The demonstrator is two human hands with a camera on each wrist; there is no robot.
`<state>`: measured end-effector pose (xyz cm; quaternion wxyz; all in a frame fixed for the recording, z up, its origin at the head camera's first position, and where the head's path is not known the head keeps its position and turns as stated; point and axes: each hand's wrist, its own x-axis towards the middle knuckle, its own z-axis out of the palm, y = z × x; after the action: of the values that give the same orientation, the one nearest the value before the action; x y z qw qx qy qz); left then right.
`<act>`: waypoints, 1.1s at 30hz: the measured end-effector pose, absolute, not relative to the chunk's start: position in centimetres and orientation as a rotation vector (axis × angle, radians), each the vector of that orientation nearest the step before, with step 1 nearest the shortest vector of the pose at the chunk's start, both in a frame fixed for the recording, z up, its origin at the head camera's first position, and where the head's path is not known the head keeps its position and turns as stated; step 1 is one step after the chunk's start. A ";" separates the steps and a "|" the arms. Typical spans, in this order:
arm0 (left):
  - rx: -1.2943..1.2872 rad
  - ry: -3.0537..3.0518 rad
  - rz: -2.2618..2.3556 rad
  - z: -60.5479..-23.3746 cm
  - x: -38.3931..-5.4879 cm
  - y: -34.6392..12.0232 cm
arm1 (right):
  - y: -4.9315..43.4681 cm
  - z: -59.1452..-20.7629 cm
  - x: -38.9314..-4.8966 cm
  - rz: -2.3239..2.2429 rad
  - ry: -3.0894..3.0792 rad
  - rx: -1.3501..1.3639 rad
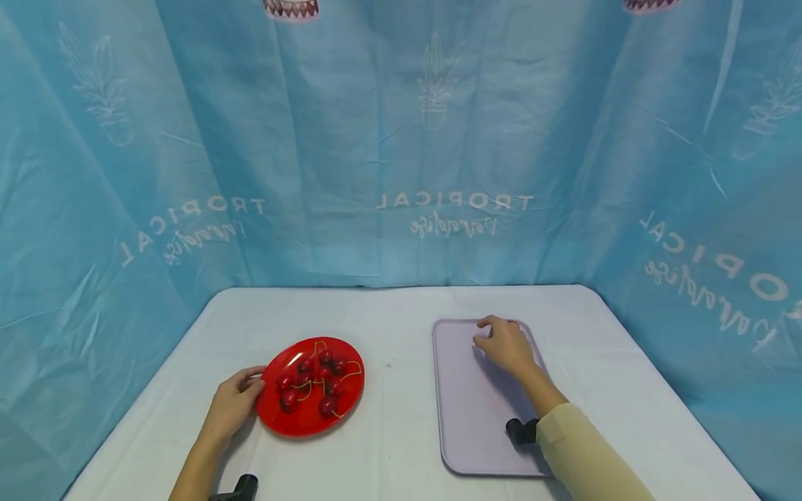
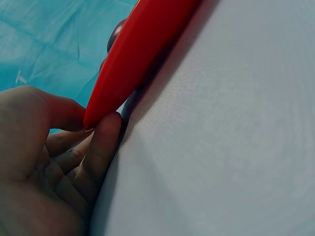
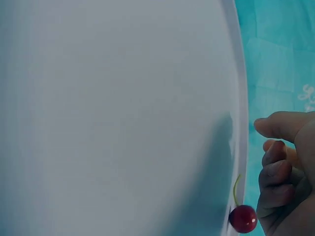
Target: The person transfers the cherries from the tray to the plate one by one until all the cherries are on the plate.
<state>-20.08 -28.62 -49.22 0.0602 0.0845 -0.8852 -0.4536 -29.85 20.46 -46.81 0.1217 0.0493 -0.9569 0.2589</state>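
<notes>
My left hand [image 1: 233, 403] pinches the left rim of a red plate [image 1: 297, 421], thumb on top and fingers underneath. In the left wrist view that rim sits tipped up off the table. Several dark red cherries [image 1: 328, 406] with green stems lie on the plate. Over the far part of a pale lilac tray [image 1: 466, 431] hovers my right hand [image 1: 504, 346], thumb and index finger apart, nothing between them. A single cherry [image 3: 243, 219] with its stem lies at the tray's far edge, beside the right hand's curled lower fingers and mostly hidden behind the hand in the head view.
A white cloth covers the table [image 1: 395, 445], with a gap of table between plate and tray. Blue printed curtains [image 1: 451, 153] stand close behind the table and along both sides. Each wrist carries a small black camera mount [image 1: 521, 431].
</notes>
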 end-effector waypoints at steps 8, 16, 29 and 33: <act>0.257 -2.672 -1.403 -49.2 -20.1 -28.5 | 21.3 -46.5 -30.4 0.741 -2.827 0.061; 0.254 -2.661 -1.417 -49.0 -20.2 -28.5 | 21.6 -46.6 -30.8 0.800 -2.838 0.009; 0.288 -2.677 -1.374 -49.4 -20.2 -28.5 | 22.1 -47.0 -31.3 0.760 -2.828 -0.092; 0.291 -2.672 -1.373 -49.1 -20.1 -28.3 | 22.1 -46.9 -31.6 0.744 -2.849 -0.098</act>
<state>-20.13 -28.31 -49.13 0.0617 0.0962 -0.8837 -0.4539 -31.65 22.14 -46.89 0.0977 -0.0332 -0.9624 0.2513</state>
